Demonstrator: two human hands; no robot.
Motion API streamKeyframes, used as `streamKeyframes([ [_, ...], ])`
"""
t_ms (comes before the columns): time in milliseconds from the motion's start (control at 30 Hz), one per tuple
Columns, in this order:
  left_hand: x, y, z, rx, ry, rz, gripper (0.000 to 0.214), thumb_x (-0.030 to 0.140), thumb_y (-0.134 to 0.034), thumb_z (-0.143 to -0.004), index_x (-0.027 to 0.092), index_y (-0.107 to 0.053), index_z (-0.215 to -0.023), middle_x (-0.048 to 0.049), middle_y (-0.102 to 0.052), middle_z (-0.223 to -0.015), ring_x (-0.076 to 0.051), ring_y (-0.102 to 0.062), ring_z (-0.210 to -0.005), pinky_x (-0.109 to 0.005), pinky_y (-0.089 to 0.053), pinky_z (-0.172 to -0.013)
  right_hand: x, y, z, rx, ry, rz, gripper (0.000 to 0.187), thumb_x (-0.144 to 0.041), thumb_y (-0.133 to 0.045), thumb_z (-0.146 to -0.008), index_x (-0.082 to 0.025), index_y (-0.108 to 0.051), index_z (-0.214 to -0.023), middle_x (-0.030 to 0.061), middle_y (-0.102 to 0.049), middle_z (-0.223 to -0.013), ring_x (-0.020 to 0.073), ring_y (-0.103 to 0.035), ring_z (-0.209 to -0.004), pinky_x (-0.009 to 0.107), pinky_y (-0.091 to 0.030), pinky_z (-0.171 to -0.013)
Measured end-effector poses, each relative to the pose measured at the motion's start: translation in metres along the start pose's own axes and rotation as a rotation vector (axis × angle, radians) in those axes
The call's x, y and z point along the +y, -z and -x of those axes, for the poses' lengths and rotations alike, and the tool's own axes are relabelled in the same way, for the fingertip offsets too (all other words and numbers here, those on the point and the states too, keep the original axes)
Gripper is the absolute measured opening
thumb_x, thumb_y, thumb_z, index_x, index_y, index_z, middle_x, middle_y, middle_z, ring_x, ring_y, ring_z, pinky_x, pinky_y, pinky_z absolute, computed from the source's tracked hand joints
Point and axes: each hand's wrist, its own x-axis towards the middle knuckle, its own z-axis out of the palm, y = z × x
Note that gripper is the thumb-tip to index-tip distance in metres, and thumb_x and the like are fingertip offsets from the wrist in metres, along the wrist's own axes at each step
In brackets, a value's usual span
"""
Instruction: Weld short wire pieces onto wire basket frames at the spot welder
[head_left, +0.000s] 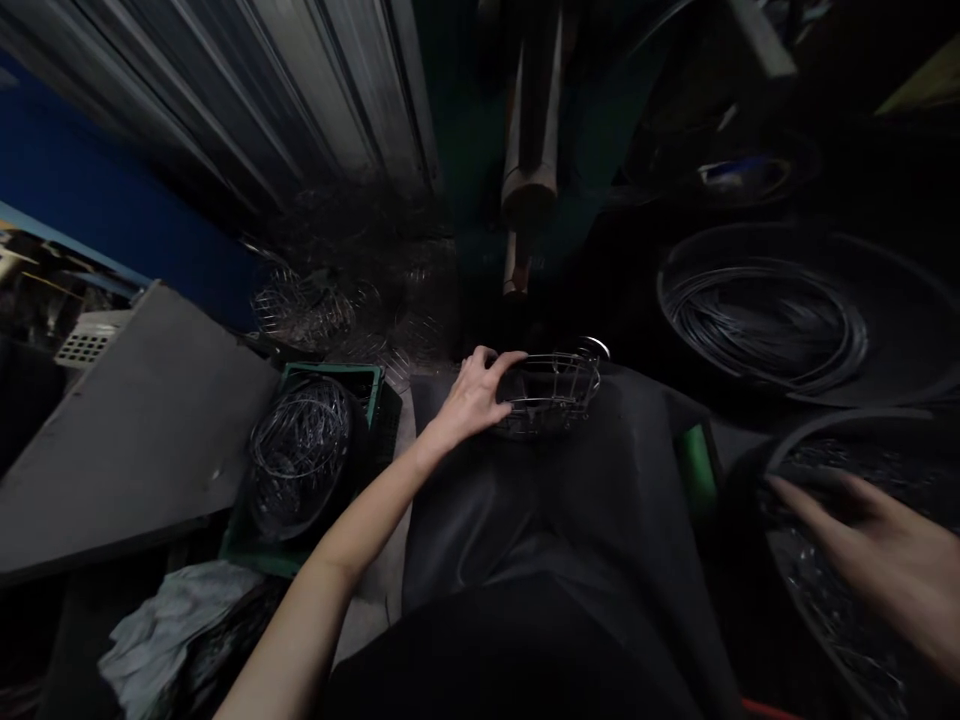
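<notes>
My left hand [480,392] is closed on the near-left rim of a round wire cage [559,388], with thumb and fingers apart across its wires. The cage rests over my lap on a dark apron [540,510]. Off to the right, my right hand [874,545] is over a round tub [784,560] of small shiny metal pieces. Motion blurs this hand, but its fingers look stretched out and apart, and I see nothing between them.
Ahead stands a machine with a downward-pointing cylindrical bar [529,190]. A coil of wire [765,325] lies at right. On the left, a green crate [334,370] holds a tub of wire rings [300,440], beside a grey board [135,430] and a crumpled cloth [176,620]. Wire cages [300,305] lie farther back.
</notes>
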Motion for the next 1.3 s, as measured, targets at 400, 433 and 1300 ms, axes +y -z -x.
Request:
streamKeyframes([
  [400, 0.011, 0.001, 0.001, 0.066, 0.047, -0.039, 0.064, 0.005, -0.055, -0.069, 0.025, -0.041, -0.128, -0.0082, -0.039, -0.116, -0.028, -0.042, -0.118, -0.064, -0.021, -0.108, -0.168, -0.061, 0.017, -0.299, 0.451, -0.542, 0.030, -0.047, -0.065, -0.076, -0.018, -0.066, -0.085, 0.0037, -0.067, -0.080, 0.0166, -0.061, -0.072, 0.028, -0.050, -0.066],
  [433, 0.009, 0.000, 0.001, 0.074, 0.045, -0.034, 0.064, 0.006, -0.055, -0.069, 0.026, -0.040, -0.128, -0.0079, -0.039, -0.116, -0.028, -0.042, -0.118, -0.064, -0.021, -0.108, -0.168, -0.060, 0.015, -0.265, 0.444, -0.541, 0.031, -0.046, -0.066, -0.075, -0.018, -0.066, -0.086, 0.0036, -0.066, -0.079, 0.0161, -0.060, -0.070, 0.028, -0.050, -0.064],
  [1300, -0.003, 0.005, -0.003, 0.296, 0.043, -0.098, 0.059, 0.007, -0.054, -0.074, 0.027, -0.041, -0.128, -0.0073, -0.038, -0.116, -0.027, -0.041, -0.120, -0.065, -0.018, -0.110, -0.228, -0.101, 0.003, -0.247, 0.275, -0.732, 0.030, -0.045, -0.070, -0.070, -0.017, -0.066, -0.081, 0.0035, -0.067, -0.076, 0.0156, -0.060, -0.065, 0.028, -0.048, -0.064],
])
